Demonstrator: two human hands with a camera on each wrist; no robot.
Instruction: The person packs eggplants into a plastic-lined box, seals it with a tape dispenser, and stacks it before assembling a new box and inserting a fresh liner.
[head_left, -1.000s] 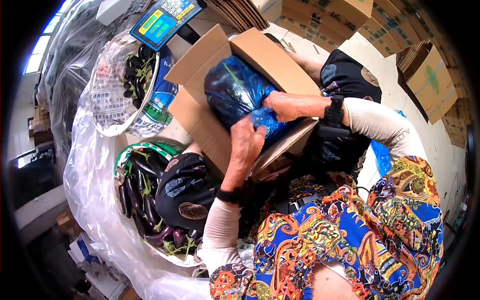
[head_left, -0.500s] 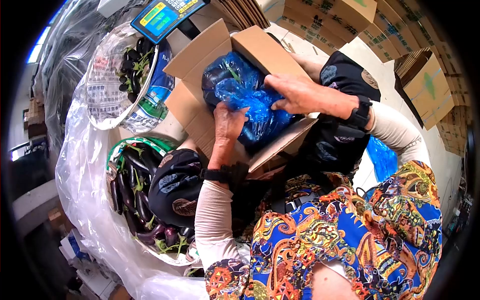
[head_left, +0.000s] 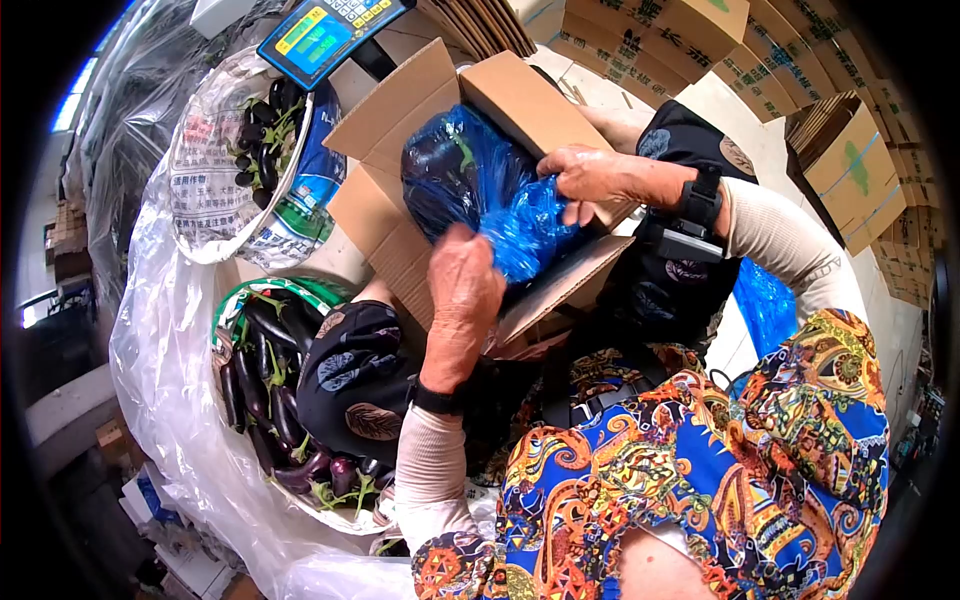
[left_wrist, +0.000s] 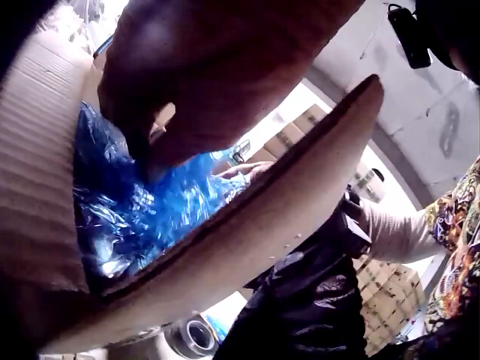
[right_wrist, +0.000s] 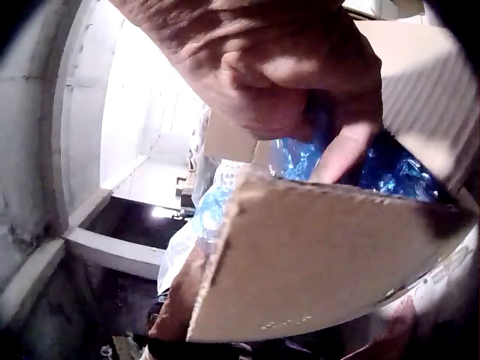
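A blue plastic bag (head_left: 440,165), with dark eggplant showing through it, fills the open cardboard box (head_left: 380,225). My left hand (head_left: 465,285), a little blurred, curls its fingers at the bag's gathered near part. In the left wrist view that hand (left_wrist: 202,75) hangs over the box with its fingertips in the crumpled plastic (left_wrist: 157,202). From the right side my right hand (head_left: 590,178) pinches the gathered plastic near a box flap. The right wrist view shows this hand (right_wrist: 292,75) curled, plastic at its thumb, just behind a raised flap (right_wrist: 322,255).
Eggplants (head_left: 265,370) fill a large lined basket at the left. Another sack (head_left: 215,200) with eggplants stands behind it, beside a blue scale display (head_left: 320,40). Stacked cartons (head_left: 660,45) line the back right. The person's knees (head_left: 355,370) flank the box.
The bag's loose plastic was spread upward half a second ago and now lies bunched lower between the hands. Both hands shifted on it, the left slightly down and right.
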